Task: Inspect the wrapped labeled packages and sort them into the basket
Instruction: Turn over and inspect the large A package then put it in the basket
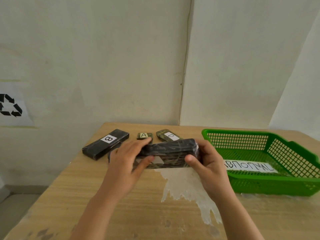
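I hold a dark wrapped package (170, 151) above the table's middle, tilted toward me, its white label partly hidden under my fingers. My left hand (128, 161) grips its left end and my right hand (206, 161) grips its right end. Behind it on the table lie a long black package marked B (105, 143), a small package marked A (144, 135) and a camouflage-patterned package marked D (167, 135). The green plastic basket (270, 183) stands to the right, with only a white paper sign (249, 166) in its bottom.
The wooden table (121, 205) has a pale peeled patch (187, 184) under my hands. Its left edge drops to the floor. White walls meet in a corner behind, and a recycling-symbol sheet (12, 105) hangs at the left.
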{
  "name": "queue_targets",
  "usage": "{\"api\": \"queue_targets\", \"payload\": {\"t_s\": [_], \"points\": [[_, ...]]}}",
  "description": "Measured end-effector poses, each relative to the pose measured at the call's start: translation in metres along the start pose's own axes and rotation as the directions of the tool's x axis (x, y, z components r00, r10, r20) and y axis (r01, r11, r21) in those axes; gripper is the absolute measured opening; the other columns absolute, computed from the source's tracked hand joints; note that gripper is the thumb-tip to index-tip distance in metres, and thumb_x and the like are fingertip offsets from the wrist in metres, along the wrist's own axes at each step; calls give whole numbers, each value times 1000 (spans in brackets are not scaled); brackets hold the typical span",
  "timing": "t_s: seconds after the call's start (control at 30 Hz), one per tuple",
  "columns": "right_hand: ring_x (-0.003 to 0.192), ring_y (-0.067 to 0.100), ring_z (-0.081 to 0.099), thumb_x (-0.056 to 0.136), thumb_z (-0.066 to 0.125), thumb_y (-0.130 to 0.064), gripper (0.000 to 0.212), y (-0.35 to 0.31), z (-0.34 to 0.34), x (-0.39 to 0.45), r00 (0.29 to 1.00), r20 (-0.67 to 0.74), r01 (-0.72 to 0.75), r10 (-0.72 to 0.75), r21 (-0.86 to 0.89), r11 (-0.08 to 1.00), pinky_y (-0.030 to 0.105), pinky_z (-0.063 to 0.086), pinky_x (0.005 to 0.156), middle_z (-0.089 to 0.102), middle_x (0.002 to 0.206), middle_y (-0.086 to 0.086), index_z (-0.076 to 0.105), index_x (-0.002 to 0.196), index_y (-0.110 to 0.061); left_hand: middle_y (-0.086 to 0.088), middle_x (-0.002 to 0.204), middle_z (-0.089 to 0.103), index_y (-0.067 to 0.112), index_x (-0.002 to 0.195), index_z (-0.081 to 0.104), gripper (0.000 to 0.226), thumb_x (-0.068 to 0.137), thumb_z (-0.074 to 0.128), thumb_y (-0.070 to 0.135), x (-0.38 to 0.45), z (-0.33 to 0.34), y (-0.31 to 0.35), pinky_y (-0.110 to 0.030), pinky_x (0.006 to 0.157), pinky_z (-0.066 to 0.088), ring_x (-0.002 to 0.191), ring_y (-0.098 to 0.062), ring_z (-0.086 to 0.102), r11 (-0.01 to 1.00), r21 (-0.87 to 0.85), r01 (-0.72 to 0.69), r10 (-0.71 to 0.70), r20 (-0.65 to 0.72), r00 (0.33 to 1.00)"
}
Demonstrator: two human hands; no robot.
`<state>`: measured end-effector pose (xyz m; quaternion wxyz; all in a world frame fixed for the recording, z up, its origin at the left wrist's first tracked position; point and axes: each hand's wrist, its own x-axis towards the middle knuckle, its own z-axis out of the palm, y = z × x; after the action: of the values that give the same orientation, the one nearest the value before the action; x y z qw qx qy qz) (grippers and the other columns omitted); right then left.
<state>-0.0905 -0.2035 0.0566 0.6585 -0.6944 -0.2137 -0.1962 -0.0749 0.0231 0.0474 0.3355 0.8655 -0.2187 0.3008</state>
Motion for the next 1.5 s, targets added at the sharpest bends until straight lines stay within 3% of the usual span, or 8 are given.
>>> {"api": "queue_targets", "payload": {"t_s": [0.17,0.3,0.4,0.53,0.67,1.2,1.37,1.5], "points": [[116,12,58,81,63,-41,47,-6,3,3,998,44,-52,46,167,984,32,52,94,63,122,-6,55,126,-30,17,101,68,35,111,59,24,88,56,31,3,6,7,-11,76,44,96,1,62,908,-375,188,-162,99,982],[110,30,61,81,60,-53,37,-12,11,6,962,129,-268,239,296,917,58,53,87,61,116,15,58,101,-22,19,118,62,40,127,51,40,89,52,51,2,14,13,-13,83,46,109,3,58,871,-425,246,-182,185,966],[102,27,64,85,55,-43,25,-14,19,5,965,124,-255,231,229,940,59,52,88,65,108,14,55,96,-21,7,136,52,38,139,39,73,76,48,75,-2,19,35,-31,101,44,127,-9,48,779,-570,261,-153,231,961],[87,23,56,85,55,-44,19,-11,30,-1,981,122,-171,150,193,966,51,48,86,59,94,15,55,94,-28,-7,107,62,27,108,56,51,84,42,69,4,23,67,-48,93,44,105,-25,58,744,-644,177,-220,14,975],[91,16,60,82,50,-40,13,-9,32,-2,988,100,-134,115,212,968,36,50,86,63,96,0,56,92,-33,-14,86,56,15,90,54,36,88,39,47,8,28,73,-53,79,44,83,-32,53,758,-637,141,-247,-81,966],[111,16,60,88,44,-20,22,-2,29,0,986,129,-128,109,150,980,32,49,93,61,118,1,50,108,-15,-1,89,61,23,91,56,22,81,51,41,5,39,66,-17,75,44,86,-15,58,759,-634,147,-272,-104,957],[122,17,54,89,46,-22,17,6,29,2,965,180,-231,188,259,938,35,45,101,59,128,0,51,105,-17,0,90,63,24,91,59,18,81,51,37,5,42,59,-24,81,46,92,-15,60,732,-668,133,-287,-126,949],[116,-3,53,91,49,-52,37,11,20,5,944,93,-324,317,69,944,19,40,95,58,124,-13,50,122,-32,0,83,71,23,82,72,17,79,56,28,10,34,47,-29,73,49,78,-13,65,227,-962,151,-482,23,876]]}}
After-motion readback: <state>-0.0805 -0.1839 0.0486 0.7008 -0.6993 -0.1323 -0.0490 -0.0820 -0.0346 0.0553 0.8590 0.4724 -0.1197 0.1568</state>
